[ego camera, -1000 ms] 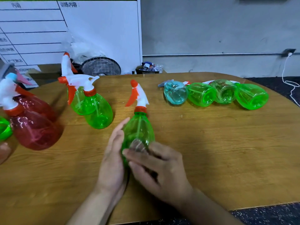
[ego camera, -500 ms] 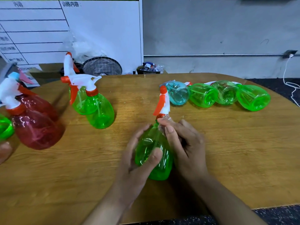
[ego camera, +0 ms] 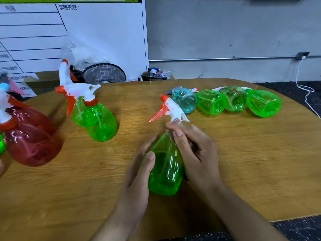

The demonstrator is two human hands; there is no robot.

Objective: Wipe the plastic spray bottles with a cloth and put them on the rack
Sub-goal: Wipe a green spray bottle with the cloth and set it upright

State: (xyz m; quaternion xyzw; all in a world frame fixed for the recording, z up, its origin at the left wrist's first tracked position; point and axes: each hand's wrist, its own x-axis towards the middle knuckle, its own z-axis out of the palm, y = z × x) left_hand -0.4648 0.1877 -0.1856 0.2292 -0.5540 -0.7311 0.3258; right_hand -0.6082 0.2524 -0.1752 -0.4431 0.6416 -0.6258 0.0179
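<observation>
**Cloth has climbed from the bottle's belly to its neck**

The green bottle (ego camera: pixel 165 169) stands near the front middle of the table (ego camera: pixel 243 171), leaning a little away from the person, its white and orange sprayer (ego camera: pixel 171 108) pointing left. The left hand (ego camera: pixel 139 174) holds the body from the left, thumb laid across the front and fingers curved round the far side. The right hand (ego camera: pixel 194 150) grips a small brownish cloth (ego camera: pixel 175 121) and presses it against the neck just under the sprayer; most of the cloth is hidden in the curled fingers.

A second ago the bottle stood further left and upright, with the sprayer seen edge-on and the right hand rubbing low on the body. Since then the bottle has been drawn right, turned, and the cloth has moved up to the collar. That suggests the body is wiped and the neck and sprayer are the last parts left on this one; it should soon be ready to set aside.

To the left, two green bottles (ego camera: pixel 97 119) stand together, and two red bottles (ego camera: pixel 29 136) stand at the table's left edge. Behind, four bottles lie in a row on their sides: a blue bottle (ego camera: pixel 185 100) and three green ones (ego camera: pixel 239 101). No rack can be made out, so where the bottle goes next cannot be told.
</observation>
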